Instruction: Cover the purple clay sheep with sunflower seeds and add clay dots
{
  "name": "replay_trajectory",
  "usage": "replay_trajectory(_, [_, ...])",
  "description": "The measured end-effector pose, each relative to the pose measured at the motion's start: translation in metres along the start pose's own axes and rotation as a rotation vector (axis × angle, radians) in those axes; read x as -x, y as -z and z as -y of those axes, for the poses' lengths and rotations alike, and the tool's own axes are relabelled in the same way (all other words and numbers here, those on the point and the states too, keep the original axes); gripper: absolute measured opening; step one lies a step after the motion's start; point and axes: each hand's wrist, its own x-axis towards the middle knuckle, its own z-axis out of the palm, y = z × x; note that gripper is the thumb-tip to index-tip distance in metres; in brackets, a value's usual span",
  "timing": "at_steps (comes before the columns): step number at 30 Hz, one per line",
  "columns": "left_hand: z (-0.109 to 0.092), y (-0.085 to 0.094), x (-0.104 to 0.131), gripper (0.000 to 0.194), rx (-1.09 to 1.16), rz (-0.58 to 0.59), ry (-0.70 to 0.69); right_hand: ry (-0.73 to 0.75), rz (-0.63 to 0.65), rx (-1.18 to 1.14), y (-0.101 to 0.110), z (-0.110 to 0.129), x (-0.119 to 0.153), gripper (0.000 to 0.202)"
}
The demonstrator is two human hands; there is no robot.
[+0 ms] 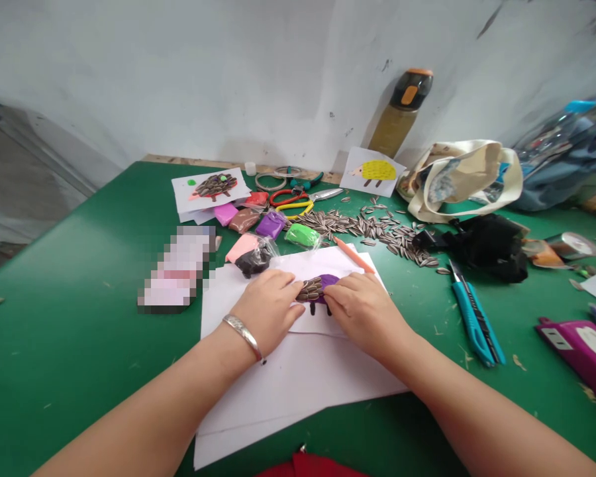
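A purple clay shape sits on a white paper sheet, with sunflower seeds laid in overlapping rows over its left part. Two short black legs show below it. My left hand, a silver bangle on its wrist, lies on the paper with its fingers stretched to the seeded side. From the right, my right hand has its fingers drawn together at the purple clay; whatever is between the fingertips is hidden. An orange pen-like stick lies just beyond that hand.
Loose sunflower seeds spread behind the papers, beside wrapped clay packets and scissors. A teal utility knife lies right. A pixelated object is left. A bottle and cloth bag stand by the wall.
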Motion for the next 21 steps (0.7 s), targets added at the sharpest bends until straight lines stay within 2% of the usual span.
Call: replay_trajectory(21, [0.0001,-0.0003,0.0006,0.015,-0.004,-0.008,-0.005,-0.004,0.009,-0.021,0.0053,-0.002,-0.0014,0.027])
